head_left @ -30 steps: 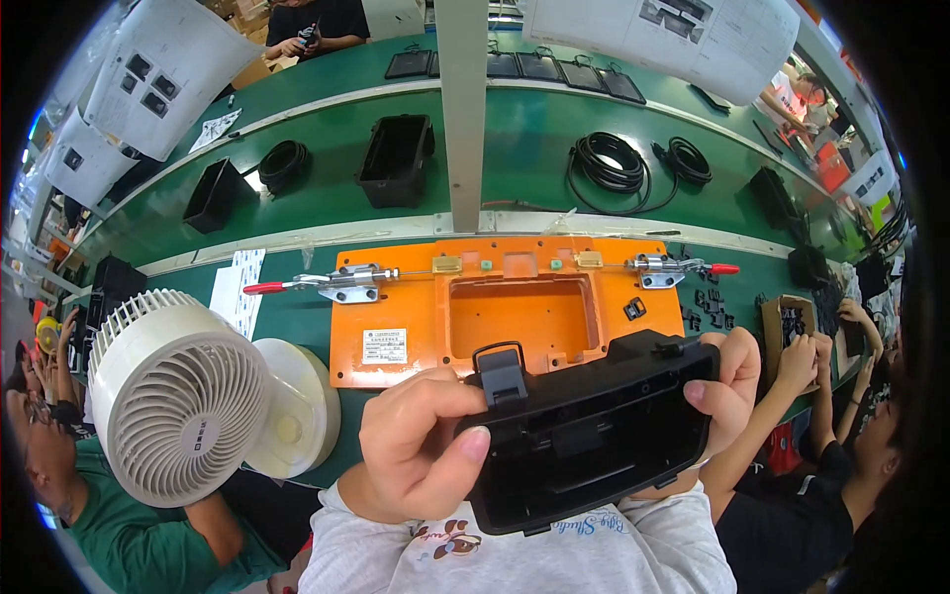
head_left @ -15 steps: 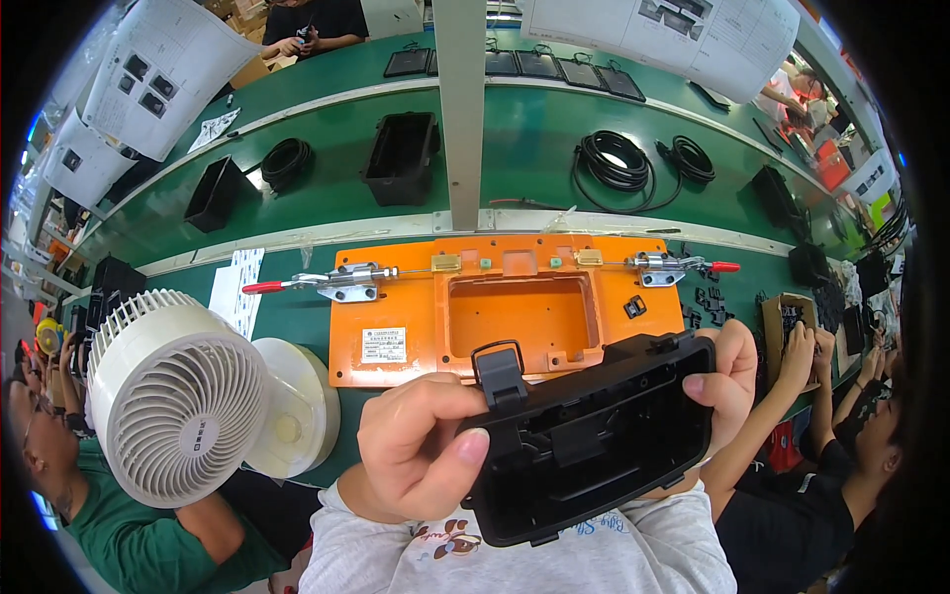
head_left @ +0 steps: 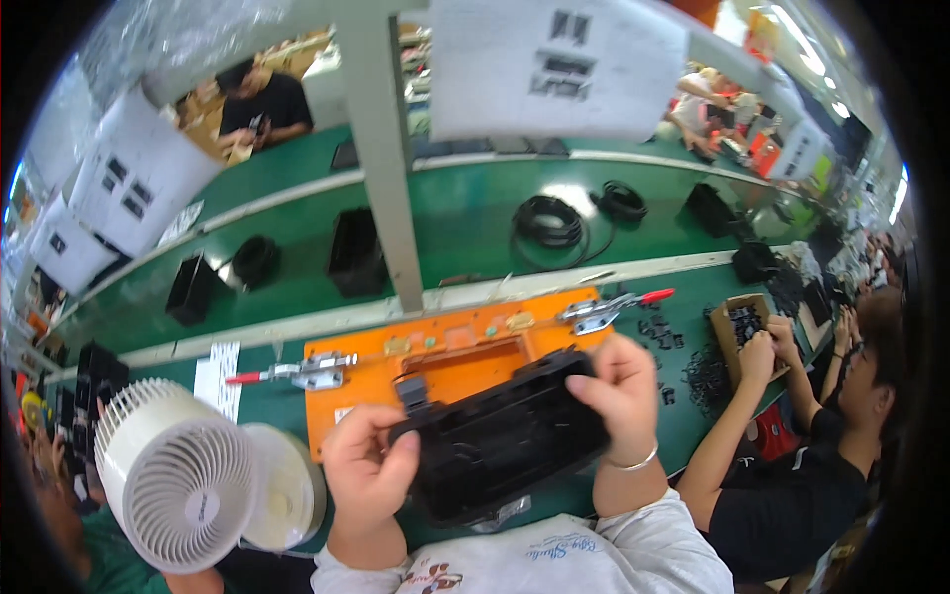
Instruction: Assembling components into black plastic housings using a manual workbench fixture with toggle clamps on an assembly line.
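Observation:
Between my two hands I hold a black plastic housing (head_left: 510, 436), tilted so that its hollow inside shows. My left hand (head_left: 371, 460) pinches its left end, thumb on the rim, below a small black clip (head_left: 412, 392) that sticks up there. My right hand (head_left: 620, 396) grips the right end with the thumb over the edge. Just beyond the housing lies an orange fixture (head_left: 332, 391) with a rectangular recess, partly covered by the housing. A red-handled toggle clamp (head_left: 315, 373) sits on its left side, and another red-handled clamp (head_left: 604, 315) on its right.
A white fan (head_left: 188, 485) stands at the left. To the right, a co-worker's hands (head_left: 767, 346) are at a cardboard box (head_left: 737, 322) of small black parts. Behind, a green shelf (head_left: 465, 218) carries coiled black cables (head_left: 549, 223) and black boxes (head_left: 356, 252). A pale post (head_left: 381, 168) rises before it.
The view has tilted and shifted. The housing has turned more face-up, its right end still the higher one, and stays in both hands.

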Demonstrator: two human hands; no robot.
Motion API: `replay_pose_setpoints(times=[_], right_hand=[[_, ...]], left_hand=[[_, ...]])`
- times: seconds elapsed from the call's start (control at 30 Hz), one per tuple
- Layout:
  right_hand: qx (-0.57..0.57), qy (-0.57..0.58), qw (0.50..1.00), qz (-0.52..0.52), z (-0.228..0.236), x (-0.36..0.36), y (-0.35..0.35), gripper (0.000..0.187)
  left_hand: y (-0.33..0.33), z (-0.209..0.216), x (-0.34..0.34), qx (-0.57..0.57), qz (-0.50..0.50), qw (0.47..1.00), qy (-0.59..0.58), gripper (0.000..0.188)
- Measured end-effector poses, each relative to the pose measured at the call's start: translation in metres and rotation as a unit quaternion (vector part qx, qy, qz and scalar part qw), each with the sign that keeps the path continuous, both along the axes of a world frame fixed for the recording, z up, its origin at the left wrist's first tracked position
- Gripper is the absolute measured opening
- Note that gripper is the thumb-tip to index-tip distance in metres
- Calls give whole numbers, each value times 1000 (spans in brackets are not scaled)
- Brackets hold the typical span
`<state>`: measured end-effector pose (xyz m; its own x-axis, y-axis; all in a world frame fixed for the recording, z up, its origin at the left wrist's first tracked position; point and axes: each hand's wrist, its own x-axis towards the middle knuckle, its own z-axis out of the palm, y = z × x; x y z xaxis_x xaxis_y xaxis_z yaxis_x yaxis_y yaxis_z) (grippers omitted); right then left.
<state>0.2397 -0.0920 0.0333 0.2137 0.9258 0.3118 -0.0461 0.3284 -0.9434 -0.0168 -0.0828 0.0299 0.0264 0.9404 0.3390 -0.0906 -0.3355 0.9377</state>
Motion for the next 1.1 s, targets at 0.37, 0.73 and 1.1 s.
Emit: replay_pose_setpoints(times=[0.37, 0.73, 1.1], right_hand=[[157, -498, 853, 17, 17, -45, -40, 50], [149, -462, 857, -170, 30, -4, -20, 30], [72, -489, 618, -612, 229, 200, 75, 51]], left_hand=[[19, -7, -11, 19, 52, 994, -93, 11], [13, 0, -4, 20, -32, 996, -84, 10], [13, 2, -17, 37, -22, 998, -48, 11]])
